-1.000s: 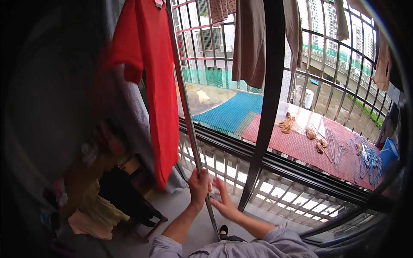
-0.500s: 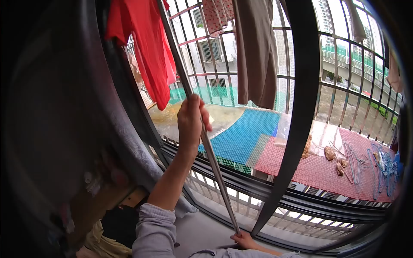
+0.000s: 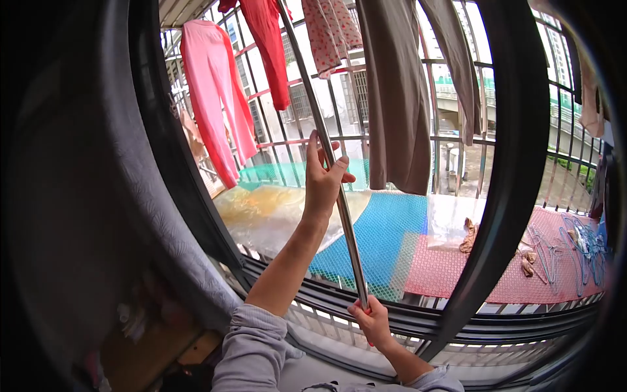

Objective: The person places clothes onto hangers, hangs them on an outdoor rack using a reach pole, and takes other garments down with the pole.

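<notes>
A long shiny metal pole (image 3: 349,228) slants upward in front of me, its top leaving the view. My right hand (image 3: 371,320) is wrapped round its lower end, where a bit of red shows. Higher up, my left hand (image 3: 323,179) steadies the pole loosely, thumb across it and some fingers partly stretched out behind. Near the pole's upper part hang red clothing (image 3: 264,49) and a spotted garment (image 3: 326,32). Brown-grey trousers (image 3: 395,98) hang to the right, and pink trousers (image 3: 212,85) to the left. Whatever the pole's top touches is out of view.
The black window frame (image 3: 516,163) stands upright at the right, with its track (image 3: 405,320) below. Outside, a barred cage holds a blue mesh mat (image 3: 385,228) and a red mat (image 3: 437,271). Blue hangers (image 3: 588,255) lie at the right. A grey curtain (image 3: 157,196) hangs left.
The view has shifted, bringing the pink trousers into sight. My right hand has risen with the pole's lower end, and my left hand has loosened from a tight grip to partly stretched fingers.
</notes>
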Demonstrator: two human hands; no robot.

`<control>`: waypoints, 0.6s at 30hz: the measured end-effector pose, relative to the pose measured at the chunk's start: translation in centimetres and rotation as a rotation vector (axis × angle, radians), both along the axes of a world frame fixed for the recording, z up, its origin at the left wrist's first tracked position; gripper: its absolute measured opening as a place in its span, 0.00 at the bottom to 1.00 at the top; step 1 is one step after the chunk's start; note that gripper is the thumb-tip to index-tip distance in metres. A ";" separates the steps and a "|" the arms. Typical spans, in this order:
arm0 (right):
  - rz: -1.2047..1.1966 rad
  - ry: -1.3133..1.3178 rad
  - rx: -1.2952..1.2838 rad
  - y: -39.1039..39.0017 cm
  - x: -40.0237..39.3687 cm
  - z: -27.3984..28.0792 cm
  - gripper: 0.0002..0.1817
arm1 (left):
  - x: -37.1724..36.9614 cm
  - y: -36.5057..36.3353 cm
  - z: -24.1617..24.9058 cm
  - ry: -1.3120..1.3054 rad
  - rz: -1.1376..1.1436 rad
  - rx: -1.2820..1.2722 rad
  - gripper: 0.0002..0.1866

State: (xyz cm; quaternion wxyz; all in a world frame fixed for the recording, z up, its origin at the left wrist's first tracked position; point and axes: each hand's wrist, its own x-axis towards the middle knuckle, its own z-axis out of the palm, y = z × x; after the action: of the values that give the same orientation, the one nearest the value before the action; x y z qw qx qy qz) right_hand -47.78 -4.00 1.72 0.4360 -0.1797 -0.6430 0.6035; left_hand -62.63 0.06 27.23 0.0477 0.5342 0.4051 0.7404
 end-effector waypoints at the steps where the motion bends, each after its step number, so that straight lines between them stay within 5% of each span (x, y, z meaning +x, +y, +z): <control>1: -0.003 0.000 -0.037 0.4 -1.2 0.5 0.11 | -1.2 0.4 0.3 0.015 -0.039 0.008 0.35; 18: -0.152 0.037 -0.029 2.6 -10.9 6.0 0.12 | -11.3 4.1 5.1 0.080 -0.320 0.053 0.33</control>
State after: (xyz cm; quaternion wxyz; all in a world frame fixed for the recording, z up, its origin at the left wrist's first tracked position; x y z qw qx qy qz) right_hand -58.68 -1.37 7.77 0.4897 -0.2231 -0.6104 0.5813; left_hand -73.91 4.12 32.29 0.1347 0.6221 0.2968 0.7119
